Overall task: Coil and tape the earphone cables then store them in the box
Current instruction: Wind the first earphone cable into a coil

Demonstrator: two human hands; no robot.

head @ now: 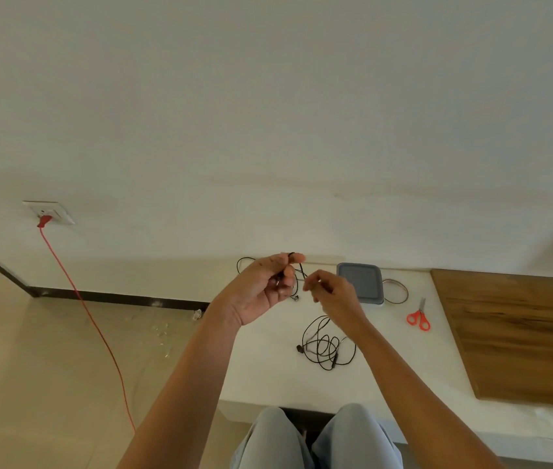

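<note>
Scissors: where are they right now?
Head view: the red-handled scissors lie on the white ledge, on the right side, beside the tape roll and left of the wooden board.

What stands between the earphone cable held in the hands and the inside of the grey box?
The box has its grey lid on, so the lid blocks the way in. Between the held cable and the box nothing else shows; the tape roll and scissors lie beyond it, to the right.

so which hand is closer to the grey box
Right. The right hand is just left of the grey box; the left hand is further left, holding an earphone cable.
</note>
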